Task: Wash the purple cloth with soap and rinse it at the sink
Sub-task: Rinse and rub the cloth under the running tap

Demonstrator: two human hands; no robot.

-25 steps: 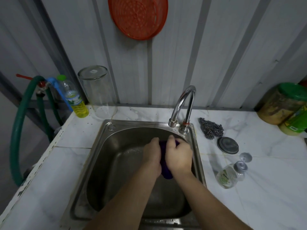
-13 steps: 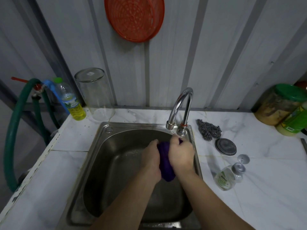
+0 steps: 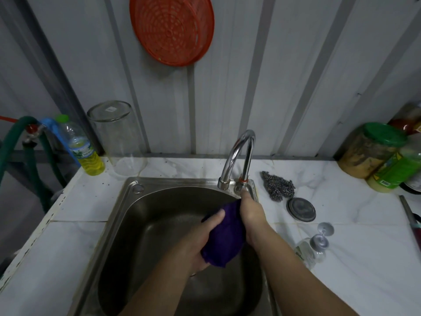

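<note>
Now the right hand (image 3: 251, 212) has left the cloth (image 3: 224, 239) and reached up to the base of the tap (image 3: 238, 158), its fingertips touching the small handle beside the spout; a second ago both hands were bunched together around the cloth, rubbing it; whether the fingers are curled round the handle or only pressing it I cannot tell, since the back of the hand hides them. The left hand (image 3: 200, 245) alone holds the cloth, thumb over the top and fingers curled beneath, so the purple bundle hangs crumpled over the sink (image 3: 141, 215), just below and in front of the spout. No water shows at the spout, and the basin looks wet but not filling; so the move reads, as a judgement, as the turn from scrubbing to rinsing: the tap is about to be opened, and the cloth is already close enough to go under the stream. A clear bottle (image 3: 308, 252) lies on its side on the counter (image 3: 341, 258) to the right of the sink, possibly the soap; a steel scourer (image 3: 278, 187) and a round lid (image 3: 301, 210) sit near the tap.
</note>
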